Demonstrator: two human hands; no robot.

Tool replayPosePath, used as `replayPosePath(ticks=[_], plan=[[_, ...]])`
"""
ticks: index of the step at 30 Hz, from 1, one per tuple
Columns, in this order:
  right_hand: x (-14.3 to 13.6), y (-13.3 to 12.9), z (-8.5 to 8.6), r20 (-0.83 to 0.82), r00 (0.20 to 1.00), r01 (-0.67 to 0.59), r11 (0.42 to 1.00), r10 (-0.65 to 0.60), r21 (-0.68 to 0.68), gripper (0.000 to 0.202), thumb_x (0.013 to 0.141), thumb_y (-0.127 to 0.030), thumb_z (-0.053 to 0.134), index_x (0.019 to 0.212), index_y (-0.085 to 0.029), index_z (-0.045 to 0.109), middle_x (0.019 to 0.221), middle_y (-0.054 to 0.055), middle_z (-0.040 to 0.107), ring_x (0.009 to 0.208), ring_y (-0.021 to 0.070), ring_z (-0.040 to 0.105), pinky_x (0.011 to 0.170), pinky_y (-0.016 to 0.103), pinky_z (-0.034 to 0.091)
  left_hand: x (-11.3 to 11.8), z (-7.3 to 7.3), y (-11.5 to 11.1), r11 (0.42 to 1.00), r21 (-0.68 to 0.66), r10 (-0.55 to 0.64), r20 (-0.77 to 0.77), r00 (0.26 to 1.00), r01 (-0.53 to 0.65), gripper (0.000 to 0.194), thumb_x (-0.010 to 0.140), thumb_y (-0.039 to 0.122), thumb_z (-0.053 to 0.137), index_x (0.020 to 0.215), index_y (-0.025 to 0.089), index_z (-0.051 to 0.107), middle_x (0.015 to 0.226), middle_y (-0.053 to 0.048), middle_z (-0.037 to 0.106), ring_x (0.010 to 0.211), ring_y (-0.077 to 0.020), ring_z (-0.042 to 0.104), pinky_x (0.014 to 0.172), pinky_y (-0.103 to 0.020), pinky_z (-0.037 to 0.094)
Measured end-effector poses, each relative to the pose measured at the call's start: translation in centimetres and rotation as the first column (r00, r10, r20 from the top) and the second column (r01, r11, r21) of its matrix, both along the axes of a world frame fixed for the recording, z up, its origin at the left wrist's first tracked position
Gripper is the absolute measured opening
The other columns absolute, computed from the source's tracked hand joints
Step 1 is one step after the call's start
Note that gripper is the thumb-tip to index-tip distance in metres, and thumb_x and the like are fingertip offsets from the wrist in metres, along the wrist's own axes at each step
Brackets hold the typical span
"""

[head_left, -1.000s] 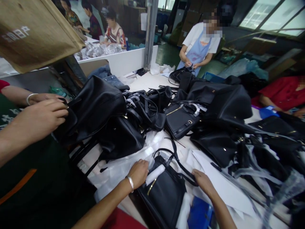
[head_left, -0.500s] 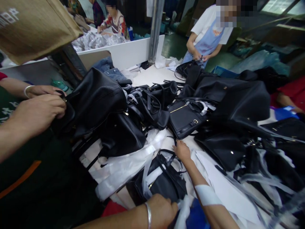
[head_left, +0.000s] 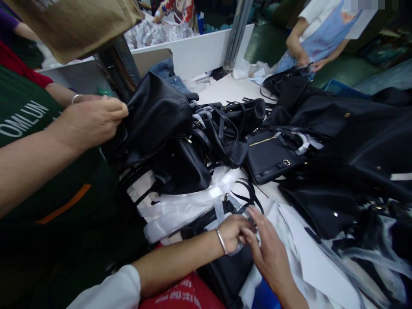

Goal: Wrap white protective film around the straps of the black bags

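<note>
My left hand (head_left: 234, 231), with a silver bracelet at its wrist, is closed on a bit of clear plastic wrap (head_left: 237, 249). My right hand (head_left: 268, 246) meets it from the right, fingers stretched out and thumb apart, close to the left fingertips. Both are over a black handbag (head_left: 225, 272), which they and my left forearm partly hide. Black straps (head_left: 252, 195) curl up just beyond my right fingertips. Whether the right fingers touch a strap or the wrap is hidden.
Black bags (head_left: 273, 156) are heaped across the table. A long bundle of clear plastic (head_left: 183, 214) and white sheets (head_left: 317, 257) lie nearby. At left, a co-worker's hands (head_left: 93, 118) work on a large black bag (head_left: 157, 116). Another person (head_left: 322, 38) handles a bag at the far side.
My right hand has left the strap beyond the handbag and come back toward my left hand. My left hand has moved up and forward over the bag. The camera view has shifted.
</note>
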State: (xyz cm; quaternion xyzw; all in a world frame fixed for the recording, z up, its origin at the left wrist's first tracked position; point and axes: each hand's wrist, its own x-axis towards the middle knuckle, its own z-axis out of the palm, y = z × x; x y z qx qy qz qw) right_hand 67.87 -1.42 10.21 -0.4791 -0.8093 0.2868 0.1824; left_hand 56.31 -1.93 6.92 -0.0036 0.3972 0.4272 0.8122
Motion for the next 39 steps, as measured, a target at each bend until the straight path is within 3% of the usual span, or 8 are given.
replayPosePath(ticks=[4, 7, 13, 16, 22, 26, 32, 39], plan=[[2.8, -3.1, -0.5, -0.098, 0.896, 0.403, 0.887, -0.432, -0.224, 0.054, 0.085, -0.043, 0.053, 0.132, -0.021, 0.040, 0.129, 0.015, 0.052, 0.111, 0.0299, 0.055, 0.095, 0.049, 0.043, -0.4, 2.4, -0.6, 0.964, 0.174, 0.201, 0.026, 0.979, -0.202, 0.029, 0.071, 0.032, 0.064, 0.078, 0.019, 0.039, 0.068, 0.004, 0.053, 0.041, -0.0025, 0.041, 0.035, -0.013, 0.022], [2.0, -4.6, -2.1, -0.241, 0.900, 0.184, 0.817, -0.364, -0.547, 0.048, 0.082, -0.041, 0.055, 0.125, -0.022, 0.047, 0.118, 0.012, 0.060, 0.104, 0.0273, 0.059, 0.088, 0.042, 0.049, 0.1, 4.0, -0.3, 0.909, 0.401, 0.179, -0.140, 0.974, -0.110, 0.022, 0.079, 0.033, 0.056, 0.085, 0.021, 0.039, 0.070, 0.004, 0.055, 0.039, -0.0039, 0.042, 0.033, -0.014, 0.026], [-1.9, -5.2, -4.1, -0.264, 0.922, 0.123, 0.861, -0.283, -0.493, 0.032, 0.078, -0.044, 0.050, 0.088, -0.020, 0.068, 0.085, 0.010, 0.068, 0.093, 0.0306, 0.058, 0.086, 0.043, 0.048, 0.0, 5.3, 0.3, 0.808, 0.564, 0.220, -0.559, 0.799, 0.172, 0.005, 0.082, 0.021, 0.046, 0.082, 0.021, 0.041, 0.060, 0.006, 0.053, 0.041, -0.0036, 0.045, 0.043, -0.014, 0.035], [-2.0, -6.1, -3.4, -0.312, 0.929, -0.026, 0.808, -0.198, -0.588, 0.034, 0.080, -0.048, 0.050, 0.080, -0.019, 0.069, 0.079, 0.008, 0.067, 0.085, 0.0280, 0.058, 0.083, 0.042, 0.047, -0.6, 4.6, -0.5, 0.818, 0.513, 0.129, -0.604, 0.787, 0.260, 0.007, 0.082, 0.024, 0.047, 0.086, 0.021, 0.041, 0.057, 0.008, 0.052, 0.039, -0.0048, 0.046, 0.042, -0.015, 0.038], [-0.3, -7.9, -1.8, -0.465, 0.833, -0.303, 0.456, -0.300, -0.837, 0.032, 0.080, -0.049, 0.058, 0.082, -0.018, 0.065, 0.069, 0.003, 0.060, 0.061, 0.0165, 0.055, 0.060, 0.031, 0.049, 0.0, 1.2, -1.4, 0.948, 0.205, -0.133, -0.440, 0.888, 0.243, 0.010, 0.083, 0.028, 0.044, 0.088, 0.022, 0.038, 0.058, 0.007, 0.052, 0.034, -0.0070, 0.044, 0.034, -0.017, 0.037], [0.1, -7.9, -3.3, -0.396, 0.861, -0.279, 0.354, -0.318, -0.893, 0.035, 0.080, -0.053, 0.055, 0.088, -0.020, 0.059, 0.065, -0.001, 0.054, 0.046, 0.0112, 0.046, 0.049, 0.028, 0.047, 0.4, -1.8, -1.6, 0.906, 0.178, -0.192, -0.633, 0.750, 0.383, 0.009, 0.088, 0.024, 0.037, 0.096, 0.019, 0.038, 0.058, 0.006, 0.053, 0.038, -0.0097, 0.052, 0.040, -0.020, 0.044], [3.9, -5.2, -3.7, 0.125, 0.981, 0.191, 0.844, -0.148, -0.502, 0.025, 0.083, -0.047, 0.050, 0.086, -0.024, 0.059, 0.073, 0.004, 0.065, 0.064, 0.0208, 0.062, 0.063, 0.033, 0.048, -0.4, -5.2, -3.8, 0.743, 0.129, -0.100, -0.949, 0.299, 0.657, 0.015, 0.079, 0.017, 0.050, 0.094, 0.015, 0.051, 0.076, -0.011, 0.064, 0.076, -0.0268, 0.066, 0.070, -0.041, 0.051], [-0.6, 0.8, -4.0, -0.026, 0.998, -0.059, 0.986, 0.055, -0.155, 0.028, 0.091, -0.031, 0.038, 0.107, -0.023, 0.059, 0.108, 0.007, 0.065, 0.101, 0.0209, 0.060, 0.088, 0.032, 0.046, 0.4, -5.2, -4.4, 0.545, 0.145, 0.078, -0.989, 0.122, 0.826, 0.027, 0.082, 0.024, 0.051, 0.104, 0.010, 0.058, 0.104, -0.020, 0.061, 0.102, -0.0332, 0.056, 0.088, -0.047, 0.045]])
